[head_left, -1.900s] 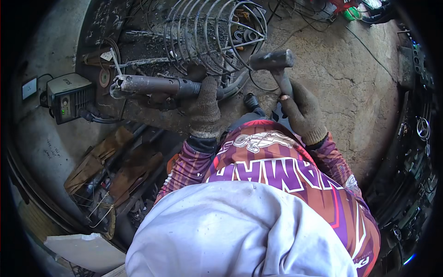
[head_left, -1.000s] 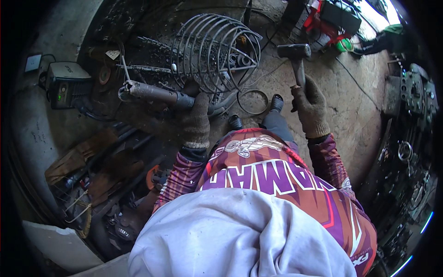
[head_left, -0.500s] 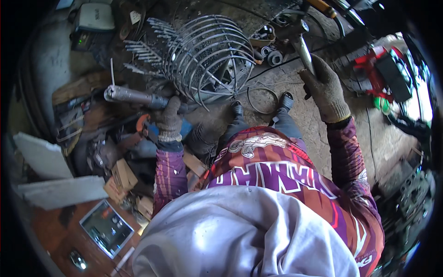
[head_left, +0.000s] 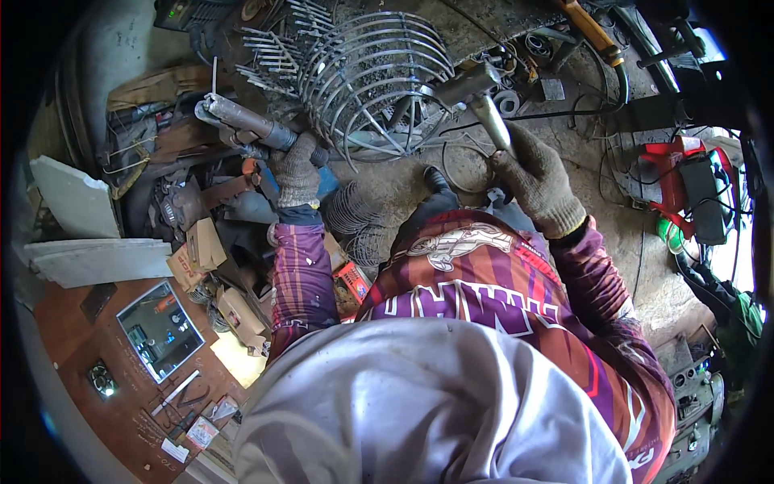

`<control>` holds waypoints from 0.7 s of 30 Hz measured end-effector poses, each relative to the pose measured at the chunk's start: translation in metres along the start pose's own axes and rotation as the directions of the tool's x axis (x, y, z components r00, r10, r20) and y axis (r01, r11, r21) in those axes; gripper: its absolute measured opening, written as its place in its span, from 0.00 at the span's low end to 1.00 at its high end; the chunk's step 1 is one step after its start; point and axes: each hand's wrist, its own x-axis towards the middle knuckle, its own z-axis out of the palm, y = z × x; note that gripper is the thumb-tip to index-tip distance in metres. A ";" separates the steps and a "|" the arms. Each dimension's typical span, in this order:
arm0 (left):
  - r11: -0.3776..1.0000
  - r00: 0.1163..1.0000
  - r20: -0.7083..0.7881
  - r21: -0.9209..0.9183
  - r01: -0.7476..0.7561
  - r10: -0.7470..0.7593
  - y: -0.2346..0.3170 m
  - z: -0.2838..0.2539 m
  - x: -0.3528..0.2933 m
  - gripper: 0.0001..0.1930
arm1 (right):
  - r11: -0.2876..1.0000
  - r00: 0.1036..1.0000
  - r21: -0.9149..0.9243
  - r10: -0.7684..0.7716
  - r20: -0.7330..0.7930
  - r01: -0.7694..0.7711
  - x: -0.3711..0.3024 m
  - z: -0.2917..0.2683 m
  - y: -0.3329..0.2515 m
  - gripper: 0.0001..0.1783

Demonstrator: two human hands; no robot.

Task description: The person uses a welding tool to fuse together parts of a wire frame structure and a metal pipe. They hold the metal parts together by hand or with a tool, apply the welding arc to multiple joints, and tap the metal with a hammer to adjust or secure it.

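My left hand (head_left: 297, 171), in a knit work glove, is closed round the grip of a welding electrode holder (head_left: 246, 121). A thin electrode (head_left: 214, 77) stands up from the holder's far end. My gloved right hand (head_left: 542, 181) grips a hammer (head_left: 490, 121) by its metal handle. The hammer's head is raised and overlaps the right edge of a rounded cage of bent metal rods (head_left: 379, 24); I cannot tell whether they touch. Short rods fan out like fins (head_left: 278, 52) at the cage's left.
Wire coils (head_left: 355, 214) lie by my left forearm. Cardboard boxes (head_left: 197, 250), pale slabs (head_left: 97, 260) and a brown board (head_left: 72, 323) with a dark framed panel (head_left: 161, 331) are at left. A red and dark machine (head_left: 689, 189) stands right. Cables (head_left: 637, 266) cross the floor.
My right hand has come inward and down with the hammer, bringing its head to the cage's edge. The left hand still grips the electrode holder. The whole view has shifted slightly.
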 end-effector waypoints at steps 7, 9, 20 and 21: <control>0.976 0.988 -0.026 0.167 -0.143 0.149 0.002 0.003 -0.008 0.17 | 0.993 0.992 0.081 0.080 0.098 -0.088 0.004 -0.002 -0.021 0.29; 0.959 0.989 0.001 0.246 -0.141 0.145 -0.002 -0.002 -0.005 0.17 | 0.987 0.990 0.113 0.105 0.097 -0.115 0.003 -0.005 -0.028 0.29; 0.939 0.980 0.030 0.281 -0.199 0.199 -0.003 0.000 -0.006 0.14 | 0.976 0.986 0.136 0.165 0.036 -0.168 0.000 -0.016 -0.053 0.26; 0.925 0.978 0.064 0.317 -0.208 0.198 -0.008 -0.004 -0.002 0.13 | 0.977 0.983 0.111 0.174 0.059 -0.180 0.000 -0.016 -0.052 0.25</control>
